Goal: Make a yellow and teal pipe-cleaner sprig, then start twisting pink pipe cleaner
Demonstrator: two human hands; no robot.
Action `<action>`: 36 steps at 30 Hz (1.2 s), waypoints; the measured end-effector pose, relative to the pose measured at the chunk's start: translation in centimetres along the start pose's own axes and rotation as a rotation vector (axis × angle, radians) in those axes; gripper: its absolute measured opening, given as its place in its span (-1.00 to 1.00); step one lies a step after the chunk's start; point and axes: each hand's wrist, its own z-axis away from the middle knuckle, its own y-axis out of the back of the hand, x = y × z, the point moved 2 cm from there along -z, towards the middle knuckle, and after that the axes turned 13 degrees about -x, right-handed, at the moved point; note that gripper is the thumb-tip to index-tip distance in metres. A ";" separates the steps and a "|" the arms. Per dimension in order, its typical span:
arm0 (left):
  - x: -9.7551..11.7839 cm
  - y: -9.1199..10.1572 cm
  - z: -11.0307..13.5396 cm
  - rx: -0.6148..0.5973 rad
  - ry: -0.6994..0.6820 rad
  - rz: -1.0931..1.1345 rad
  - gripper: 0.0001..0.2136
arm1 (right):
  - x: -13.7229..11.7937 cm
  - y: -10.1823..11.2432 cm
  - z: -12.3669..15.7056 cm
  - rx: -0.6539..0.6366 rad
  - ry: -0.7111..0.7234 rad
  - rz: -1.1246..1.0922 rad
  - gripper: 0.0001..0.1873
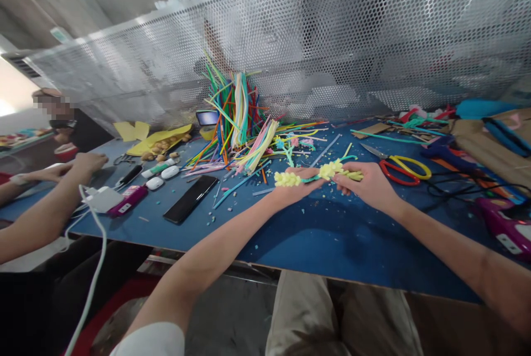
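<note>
My left hand (296,193) is closed around a green pipe-cleaner stem with a fluffy yellow cluster (287,179) at its left end. Next to it, my right hand (367,183) pinches a second bunch of yellow pipe-cleaner pieces (331,169) between thumb and fingers. Short yellow ends stick out across the right fingers. The green stem runs between the two yellow clusters; where they join is hidden by the fingers. Both hands are just above the blue tabletop (286,245). Behind them lies a small pipe-cleaner piece with pink and blue blossoms (292,143).
A large bundle of coloured pipe cleaners (240,113) stands against the perforated metal panel (332,41). Scissors (400,168) and a purple glue gun (504,229) lie to the right. Left are a black phone (191,198), a white cable (97,240) and another person's arms (50,201).
</note>
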 end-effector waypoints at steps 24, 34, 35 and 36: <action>-0.2 -0.7 -0.7 0.052 0.172 0.378 -0.70 | 0.4 0.3 -0.2 0.059 0.148 -0.043 -0.52; 1.1 -0.8 -0.4 0.141 0.067 0.299 -0.78 | 1.4 -1.4 -0.7 0.182 0.174 -0.298 -0.69; 1.1 -0.9 -0.3 0.143 0.070 0.302 -0.79 | 1.3 -1.4 -0.6 0.199 0.168 -0.281 -0.70; 1.0 -1.0 -0.3 0.145 0.077 0.301 -0.80 | 1.1 -1.4 -0.5 0.214 0.161 -0.261 -0.70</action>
